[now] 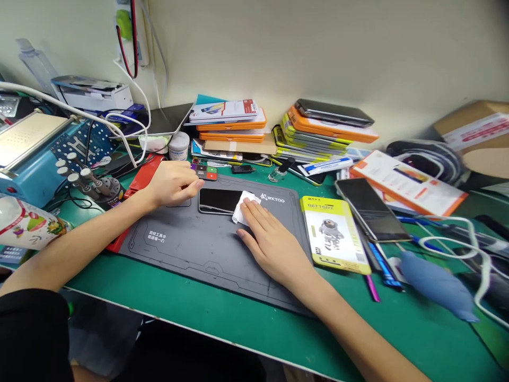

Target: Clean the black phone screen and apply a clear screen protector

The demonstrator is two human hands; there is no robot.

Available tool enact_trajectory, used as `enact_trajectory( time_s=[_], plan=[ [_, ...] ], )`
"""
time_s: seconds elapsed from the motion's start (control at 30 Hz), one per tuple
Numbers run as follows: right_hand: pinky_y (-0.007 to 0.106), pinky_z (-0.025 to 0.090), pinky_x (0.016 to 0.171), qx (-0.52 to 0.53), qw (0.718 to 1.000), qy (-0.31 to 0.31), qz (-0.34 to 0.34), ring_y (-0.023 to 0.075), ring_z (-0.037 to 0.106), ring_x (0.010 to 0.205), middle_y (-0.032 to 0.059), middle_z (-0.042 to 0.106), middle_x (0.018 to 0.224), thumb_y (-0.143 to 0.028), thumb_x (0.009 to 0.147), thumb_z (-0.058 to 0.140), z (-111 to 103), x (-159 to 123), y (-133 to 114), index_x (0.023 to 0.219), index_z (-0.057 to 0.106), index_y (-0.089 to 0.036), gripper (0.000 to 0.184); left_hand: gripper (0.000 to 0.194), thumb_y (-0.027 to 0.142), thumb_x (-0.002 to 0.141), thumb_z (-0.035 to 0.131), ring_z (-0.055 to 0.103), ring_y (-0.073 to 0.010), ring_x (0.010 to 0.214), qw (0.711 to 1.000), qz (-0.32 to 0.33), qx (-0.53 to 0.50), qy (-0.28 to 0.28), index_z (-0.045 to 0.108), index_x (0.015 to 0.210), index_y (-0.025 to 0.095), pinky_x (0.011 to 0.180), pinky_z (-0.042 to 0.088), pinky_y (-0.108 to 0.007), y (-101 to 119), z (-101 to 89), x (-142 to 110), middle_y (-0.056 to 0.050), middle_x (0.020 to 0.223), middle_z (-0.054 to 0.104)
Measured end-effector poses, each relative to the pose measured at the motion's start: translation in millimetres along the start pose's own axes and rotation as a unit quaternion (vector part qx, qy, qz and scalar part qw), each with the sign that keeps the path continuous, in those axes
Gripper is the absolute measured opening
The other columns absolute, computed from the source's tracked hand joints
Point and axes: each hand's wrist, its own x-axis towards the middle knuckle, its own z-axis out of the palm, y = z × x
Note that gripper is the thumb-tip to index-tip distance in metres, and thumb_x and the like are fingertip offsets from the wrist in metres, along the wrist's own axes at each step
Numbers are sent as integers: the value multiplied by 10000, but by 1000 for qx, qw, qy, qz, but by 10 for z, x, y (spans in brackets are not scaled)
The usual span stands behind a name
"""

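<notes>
We have the phone [218,200] lying flat on the grey mat [207,252], toward its far side, and the mat rests on the green desk [222,310]. Its dark, glossy screen faces up. The long axis runs left to right across our view, nearly in line with the mat's far edge, one short end toward our left hand [173,183] and the other toward our right hand [269,236]. We cannot tell which of those ends is the top.

Our right hand's grip is spread flat rather than clasped: the fingers reach forward and lie over a white wipe [238,214], which covers the phone's right end. Our left hand's grip is curled in, thumb pointing right, just beside the phone's far left corner; we cannot tell whether it touches the phone.

To the right of the mat we see a yellow battery pack [336,233], and past it a second dark phone [371,209] lying at a slant. A blue air blower [437,286] sits nearer us, further right.
</notes>
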Motion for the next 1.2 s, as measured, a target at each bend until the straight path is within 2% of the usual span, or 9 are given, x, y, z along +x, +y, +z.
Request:
enact_trajectory(
  time_s=[0.2, 0.3, 0.4, 0.5, 0.63, 0.8, 1.0, 1.2],
  plan=[
    [641, 396, 1380, -23, 1000, 18, -10, 359, 463, 1667, 213, 450, 1787, -506, 1208, 341, -18, 0, -36, 1744, 438, -57, 706, 630, 410, 1174, 369, 403, -147, 494, 999, -1, 17, 30, 395, 571, 231, 516, 289, -337, 1, 23, 6, 23, 499, 468],
    [605, 479, 1337, -54, 997, 55, -16, 374, 605, 1559, 248, 576, 1678, -471, 1212, 357, -63, -14, -71, 1617, 601, 0, 667, 632, 401, 1158, 380, 392, -147, 481, 999, -6, 27, 23, 397, 549, 233, 524, 285, -343, 5, 31, 4, 21, 485, 463],
    [592, 562, 1272, -75, 994, 81, -23, 371, 710, 1444, 223, 669, 1584, -443, 1214, 372, -96, -26, -76, 1538, 697, -43, 609, 603, 347, 1145, 423, 427, -148, 489, 999, 8, 25, 26, 437, 553, 231, 529, 301, -345, 12, 37, 3, 25, 489, 502],
    [584, 589, 1246, -80, 992, 91, -28, 366, 720, 1430, 197, 681, 1577, -440, 1215, 368, -95, -20, -45, 1538, 706, -72, 595, 607, 340, 1143, 446, 446, -143, 490, 999, 4, 29, 36, 447, 546, 228, 526, 303, -347, 18, 51, -2, 25, 492, 522],
    [600, 581, 1250, -84, 992, 86, -26, 377, 699, 1456, 230, 653, 1600, -467, 1217, 334, -58, 5, -23, 1556, 678, -38, 645, 640, 364, 1147, 428, 438, -140, 475, 998, -19, 45, 33, 436, 522, 227, 529, 288, -349, 33, 79, -19, 18, 475, 503],
    [626, 551, 1270, -93, 992, 80, -28, 402, 681, 1476, 273, 635, 1613, -492, 1207, 370, -28, 3, -49, 1577, 643, -6, 670, 604, 279, 1107, 478, 427, -151, 469, 996, -26, 58, 55, 422, 508, 230, 518, 251, -364, 45, 110, -31, 17, 456, 464],
    [556, 555, 1279, -91, 992, 84, -33, 370, 685, 1476, 251, 646, 1616, -452, 1210, 387, -37, -10, -21, 1557, 663, -19, 619, 594, 270, 1097, 484, 403, -140, 464, 996, -27, 60, 56, 417, 508, 227, 521, 267, -356, 36, 118, -36, 18, 469, 473],
    [600, 541, 1289, -80, 993, 77, -26, 380, 663, 1500, 230, 625, 1643, -453, 1207, 394, -32, -16, 10, 1607, 632, -55, 612, 601, 303, 1110, 461, 453, -154, 484, 997, -47, 60, 34, 457, 514, 228, 524, 267, -367, 40, 122, -41, -2, 484, 511]
  ],
)
